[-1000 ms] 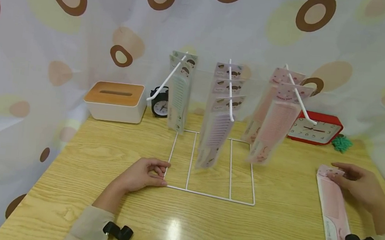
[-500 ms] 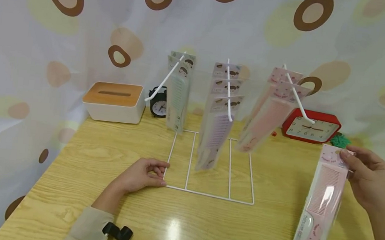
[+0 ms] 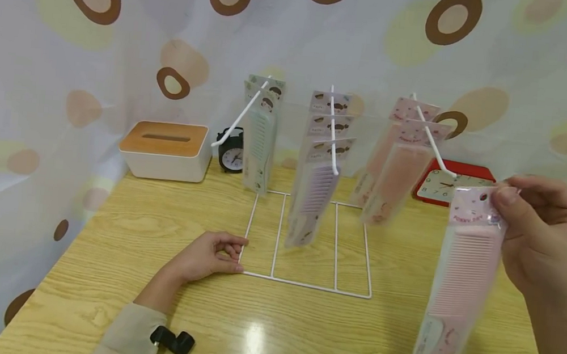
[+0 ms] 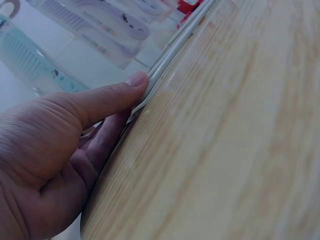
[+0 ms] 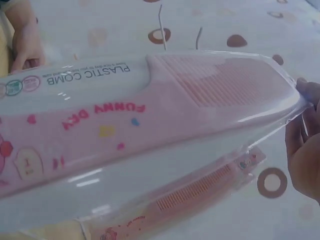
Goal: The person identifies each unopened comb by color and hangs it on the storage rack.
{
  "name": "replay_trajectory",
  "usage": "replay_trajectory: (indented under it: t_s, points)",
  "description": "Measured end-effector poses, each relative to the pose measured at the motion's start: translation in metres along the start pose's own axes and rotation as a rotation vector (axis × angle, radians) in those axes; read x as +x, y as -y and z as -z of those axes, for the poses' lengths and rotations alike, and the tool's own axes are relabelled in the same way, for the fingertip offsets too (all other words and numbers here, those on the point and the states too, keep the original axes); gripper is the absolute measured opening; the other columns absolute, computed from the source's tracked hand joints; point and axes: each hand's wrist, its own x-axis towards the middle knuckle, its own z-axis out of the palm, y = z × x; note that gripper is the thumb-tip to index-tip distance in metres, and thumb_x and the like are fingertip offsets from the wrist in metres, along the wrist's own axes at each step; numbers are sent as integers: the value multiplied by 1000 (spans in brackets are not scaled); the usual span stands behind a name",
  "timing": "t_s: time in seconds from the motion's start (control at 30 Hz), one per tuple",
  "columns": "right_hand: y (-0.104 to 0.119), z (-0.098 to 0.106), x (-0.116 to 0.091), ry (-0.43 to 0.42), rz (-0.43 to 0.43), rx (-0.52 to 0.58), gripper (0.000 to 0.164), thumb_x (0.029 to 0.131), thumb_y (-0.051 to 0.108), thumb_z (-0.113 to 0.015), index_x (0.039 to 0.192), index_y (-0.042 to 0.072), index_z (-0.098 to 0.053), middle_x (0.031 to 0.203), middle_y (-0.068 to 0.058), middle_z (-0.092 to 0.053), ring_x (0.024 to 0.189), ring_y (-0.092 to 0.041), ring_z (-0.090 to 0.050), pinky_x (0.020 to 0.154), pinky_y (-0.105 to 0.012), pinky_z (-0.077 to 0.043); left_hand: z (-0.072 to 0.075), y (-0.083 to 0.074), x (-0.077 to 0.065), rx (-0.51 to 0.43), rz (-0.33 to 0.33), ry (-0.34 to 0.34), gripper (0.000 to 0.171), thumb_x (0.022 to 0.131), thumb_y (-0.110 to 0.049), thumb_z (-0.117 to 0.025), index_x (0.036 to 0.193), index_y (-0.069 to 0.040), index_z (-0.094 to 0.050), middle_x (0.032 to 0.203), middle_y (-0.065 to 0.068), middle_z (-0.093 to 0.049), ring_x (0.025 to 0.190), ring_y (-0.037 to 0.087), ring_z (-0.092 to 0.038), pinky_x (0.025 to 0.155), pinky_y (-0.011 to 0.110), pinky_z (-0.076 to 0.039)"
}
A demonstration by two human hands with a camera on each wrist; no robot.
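Observation:
My right hand (image 3: 554, 243) pinches the header of a clear-packed pink plastic comb (image 3: 463, 280), which hangs above the table to the right of the rack. In the right wrist view the comb pack (image 5: 120, 105) fills much of the picture, and the hand (image 5: 307, 145) grips its header end. At the near left corner of the white wire rack (image 3: 299, 284), my left hand (image 3: 206, 258) holds the base wire. The left wrist view has the thumb on top of that wire. On the rack's hooks hang green comb packs (image 3: 258, 140), purple comb packs (image 3: 315, 194) and pink comb packs (image 3: 398, 176).
Behind the rack on the left are a white tissue box (image 3: 164, 157) with a wooden lid and a black alarm clock (image 3: 232, 152). A red clock (image 3: 436, 183) stands at the back right, partly covered by my right hand and the held pack. A patterned curtain (image 3: 373, 43) forms the backdrop.
My right hand has lifted the pink comb pack off the table and brought it up and left toward the rack. The left hand keeps its place on the rack's corner.

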Motion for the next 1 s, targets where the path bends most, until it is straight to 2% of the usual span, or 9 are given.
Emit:
replay_trajectory:
  t_s: [0.13,0.27,0.43,0.57,0.7,0.83,1.0]
  points:
    - [-4,-23,9,-23,19,-27,20,85,-32,-49,101,-28,-61,87,-26,-71,75,-31,-70,69,-31,-63,-1,1,1,-2,0,-2,58,82,-13,-83,134,0,-60,109,13,-61,92,17,-61,79,22,-59]
    - [-9,-31,13,-42,11,-38,20,85,-31,-49,101,-27,-61,86,-25,-72,73,-31,-71,67,-31,-63,-3,2,2,-6,-9,5,58,82,-14,-83,134,1,-60,109,14,-60,91,15,-61,79,22,-59]
    - [-20,-31,16,-62,-37,-110,22,85,-29,-53,101,-22,-65,82,-19,-72,68,-24,-70,61,-26,-61,-1,4,0,3,-4,-3,58,82,-14,-83,133,2,-60,108,14,-60,91,15,-61,81,23,-59]
    - [-25,-28,21,-69,-68,-221,22,84,-25,-59,103,-17,-67,84,-14,-73,66,-19,-69,56,-24,-60,-1,4,-3,7,-6,-14,57,82,-12,-83,132,2,-61,108,14,-60,91,14,-61,82,23,-59]
    - [-28,-26,28,-93,-73,-317,21,83,-20,-66,104,-17,-67,85,-12,-73,66,-17,-69,59,-26,-61,-3,3,-3,-9,-13,-2,57,83,-12,-82,133,3,-59,109,15,-60,91,14,-61,82,23,-59]
    - [-32,-24,34,-107,-72,-341,20,82,-17,-70,102,-17,-67,88,-11,-73,72,-18,-71,65,-25,-62,-4,1,-3,-14,-1,-3,57,83,-11,-82,133,4,-59,108,15,-60,91,16,-60,81,22,-59]
    - [-37,-22,40,-118,-59,-366,19,82,-15,-72,100,-16,-68,87,-9,-73,74,-16,-71,65,-21,-61,-1,1,-2,-3,-7,5,56,84,-12,-81,134,3,-59,112,17,-61,93,18,-61,79,20,-57]
